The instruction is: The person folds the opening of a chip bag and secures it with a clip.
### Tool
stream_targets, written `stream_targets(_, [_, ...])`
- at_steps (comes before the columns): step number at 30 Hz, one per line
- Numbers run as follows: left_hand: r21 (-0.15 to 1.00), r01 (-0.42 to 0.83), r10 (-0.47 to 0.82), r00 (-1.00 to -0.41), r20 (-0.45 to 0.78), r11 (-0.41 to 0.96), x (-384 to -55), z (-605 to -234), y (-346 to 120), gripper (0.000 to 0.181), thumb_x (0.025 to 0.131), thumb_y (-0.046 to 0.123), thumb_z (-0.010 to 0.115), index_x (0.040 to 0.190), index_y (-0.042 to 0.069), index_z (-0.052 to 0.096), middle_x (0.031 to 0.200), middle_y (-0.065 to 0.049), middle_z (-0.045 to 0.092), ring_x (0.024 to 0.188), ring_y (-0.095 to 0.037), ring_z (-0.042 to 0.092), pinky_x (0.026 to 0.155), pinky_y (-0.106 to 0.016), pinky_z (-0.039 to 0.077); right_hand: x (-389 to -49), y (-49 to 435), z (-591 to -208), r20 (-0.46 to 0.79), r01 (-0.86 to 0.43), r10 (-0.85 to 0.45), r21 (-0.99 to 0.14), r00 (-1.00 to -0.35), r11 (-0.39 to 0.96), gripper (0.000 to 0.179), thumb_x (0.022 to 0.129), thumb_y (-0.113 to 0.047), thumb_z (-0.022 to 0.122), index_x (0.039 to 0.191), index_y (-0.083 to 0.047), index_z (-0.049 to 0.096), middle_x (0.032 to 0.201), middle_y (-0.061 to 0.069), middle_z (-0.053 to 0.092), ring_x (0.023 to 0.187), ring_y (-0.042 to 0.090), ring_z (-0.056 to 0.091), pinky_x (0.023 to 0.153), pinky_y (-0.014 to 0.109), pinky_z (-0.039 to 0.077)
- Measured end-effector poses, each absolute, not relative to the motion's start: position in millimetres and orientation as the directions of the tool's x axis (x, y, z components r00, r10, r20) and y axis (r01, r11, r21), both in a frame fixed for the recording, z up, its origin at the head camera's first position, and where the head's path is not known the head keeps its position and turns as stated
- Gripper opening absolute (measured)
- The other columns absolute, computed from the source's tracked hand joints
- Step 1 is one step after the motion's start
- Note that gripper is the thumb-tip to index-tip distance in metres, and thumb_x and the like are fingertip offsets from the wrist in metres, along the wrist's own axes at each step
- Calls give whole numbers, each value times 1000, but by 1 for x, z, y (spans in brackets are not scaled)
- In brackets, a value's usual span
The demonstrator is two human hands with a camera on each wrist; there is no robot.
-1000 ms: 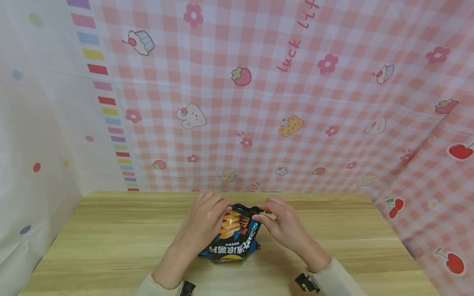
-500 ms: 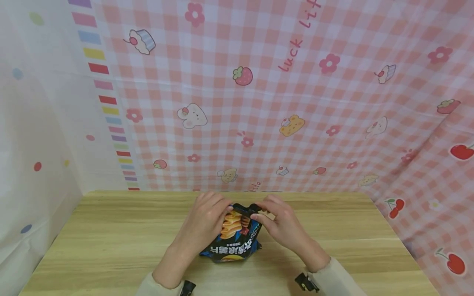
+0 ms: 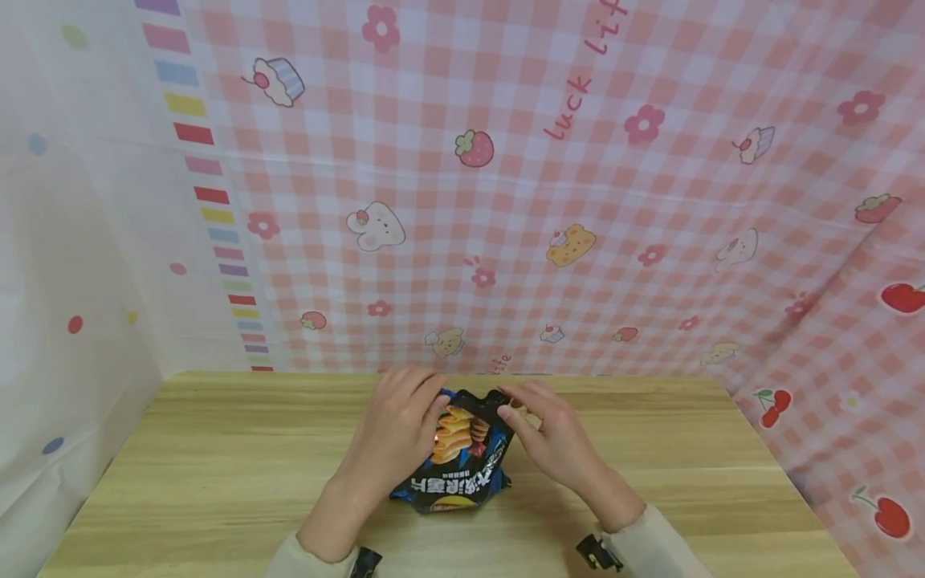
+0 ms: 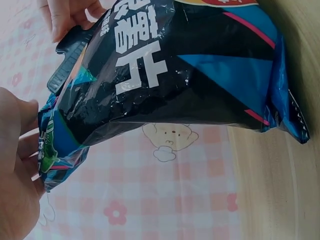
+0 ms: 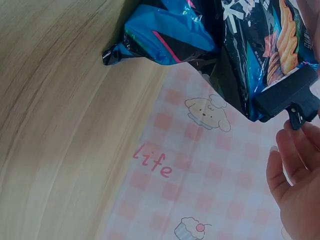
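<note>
A black and blue bag of potato chips stands on the table in the head view, its print upside down. Across its top edge sits a black bag clip. My left hand holds the bag's upper left corner; in the left wrist view, that hand's fingers lie behind the corner. My right hand is at the clip's right end with relaxed fingers. Its fingertips are at the clip's lever in the right wrist view, and whether the thumb touches the clip cannot be told.
The wooden table reaches back to a pink checked cloth. White cloth hangs at the left, and more patterned cloth stands at the right. Dark wrist devices show by both sleeves.
My right thumb has moved up and off the clip's front, and the right fingers have loosened. My left thumb has shifted slightly upward along the bag's corner. The bag has barely moved.
</note>
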State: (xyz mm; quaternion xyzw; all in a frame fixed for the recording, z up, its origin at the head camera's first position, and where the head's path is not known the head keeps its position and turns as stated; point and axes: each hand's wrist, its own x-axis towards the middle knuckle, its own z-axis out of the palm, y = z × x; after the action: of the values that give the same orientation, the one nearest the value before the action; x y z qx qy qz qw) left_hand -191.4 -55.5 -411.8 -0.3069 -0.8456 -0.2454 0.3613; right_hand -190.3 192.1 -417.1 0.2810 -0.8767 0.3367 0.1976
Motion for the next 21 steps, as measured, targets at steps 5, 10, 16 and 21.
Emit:
stream_targets(5, [203, 701, 327, -544, 773, 684, -193, -413, -58, 27, 99, 12, 70, 122, -1, 72, 119, -14, 73, 110, -31, 68, 101, -47, 54, -191, 196, -420, 484, -556, -310, -530, -819, 640, 36, 102, -12, 69, 137, -6, 68, 121, 9, 74, 100, 21, 70, 76, 30, 57])
stream_targets(10, [221, 675, 314, -574, 756, 703, -192, -413, -65, 34, 100, 13, 68, 131, -2, 67, 128, -16, 69, 117, -34, 65, 106, -50, 52, -192, 203, -423, 469, -535, -294, -545, -833, 645, 35, 104, -13, 66, 137, -6, 67, 125, 10, 74, 102, 21, 70, 77, 31, 58])
stream_targets(16, [268, 641, 295, -631, 718, 719, -191, -415, -73, 44, 103, 15, 62, 144, -1, 58, 147, -21, 60, 135, -39, 58, 118, -56, 43, -191, 215, -430, 473, -505, -256, -530, -843, 682, 33, 104, -14, 66, 136, -7, 68, 127, 9, 74, 107, 24, 71, 83, 46, 61])
stream_targets(21, [295, 597, 280, -683, 675, 746, -190, -416, -80, 51, 106, 18, 60, 152, -2, 51, 157, -23, 51, 144, -41, 51, 125, -57, 33, -191, 227, -435, 479, -482, -237, -492, -845, 725, 39, 104, -15, 67, 142, -6, 64, 140, 16, 68, 126, 37, 66, 101, 60, 55])
